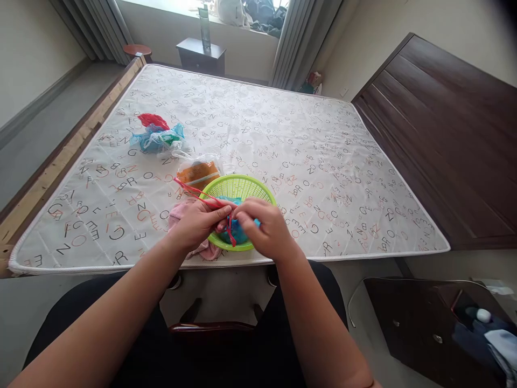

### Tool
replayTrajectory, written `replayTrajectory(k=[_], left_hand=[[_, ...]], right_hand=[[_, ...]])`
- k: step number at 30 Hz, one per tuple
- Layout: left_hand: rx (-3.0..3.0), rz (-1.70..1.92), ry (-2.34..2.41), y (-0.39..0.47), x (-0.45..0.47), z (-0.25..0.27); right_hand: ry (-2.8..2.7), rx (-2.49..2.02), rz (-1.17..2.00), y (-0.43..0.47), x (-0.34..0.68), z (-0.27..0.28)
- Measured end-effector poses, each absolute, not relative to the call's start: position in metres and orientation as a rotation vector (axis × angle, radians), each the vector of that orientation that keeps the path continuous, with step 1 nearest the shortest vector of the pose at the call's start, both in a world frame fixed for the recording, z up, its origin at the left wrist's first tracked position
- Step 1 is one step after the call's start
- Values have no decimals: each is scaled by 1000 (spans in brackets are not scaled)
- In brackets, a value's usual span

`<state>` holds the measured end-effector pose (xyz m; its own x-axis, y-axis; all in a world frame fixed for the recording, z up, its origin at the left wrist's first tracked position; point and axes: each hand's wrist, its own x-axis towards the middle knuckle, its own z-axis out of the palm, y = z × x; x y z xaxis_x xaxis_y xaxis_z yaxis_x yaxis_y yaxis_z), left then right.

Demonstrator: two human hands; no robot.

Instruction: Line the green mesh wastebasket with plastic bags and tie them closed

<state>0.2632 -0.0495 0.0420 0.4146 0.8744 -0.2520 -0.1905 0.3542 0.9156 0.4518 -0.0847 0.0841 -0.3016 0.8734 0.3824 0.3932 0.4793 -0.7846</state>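
Red strip (212, 203) in both hands (198, 222) (264, 227)

Bottle (204, 28) was stood on dark cabinet (202, 59), flanked by gray curtains (302, 37); round stool (137, 50) was seen left, brown headboard (440, 143) right.

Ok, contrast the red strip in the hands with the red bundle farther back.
The red strip is long and thin; the red bundle is crumpled and wider. The left hand and right hand hold the strip; the bundle lies unheld on the mattress. Both are red.
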Motion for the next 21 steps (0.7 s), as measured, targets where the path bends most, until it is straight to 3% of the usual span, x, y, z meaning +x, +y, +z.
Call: replayTrajectory(k=[3, 9, 21], left_hand=[[1217, 685, 852, -50, 257, 49], [1783, 524, 761, -43, 244, 58], [2151, 1195, 923, -42, 244, 29]], right_hand=[[-1751, -1090, 695, -79, 456, 79], [-1767, -1222, 1216, -69, 459, 52], [-1451, -1173, 1536, -64, 457, 47]])
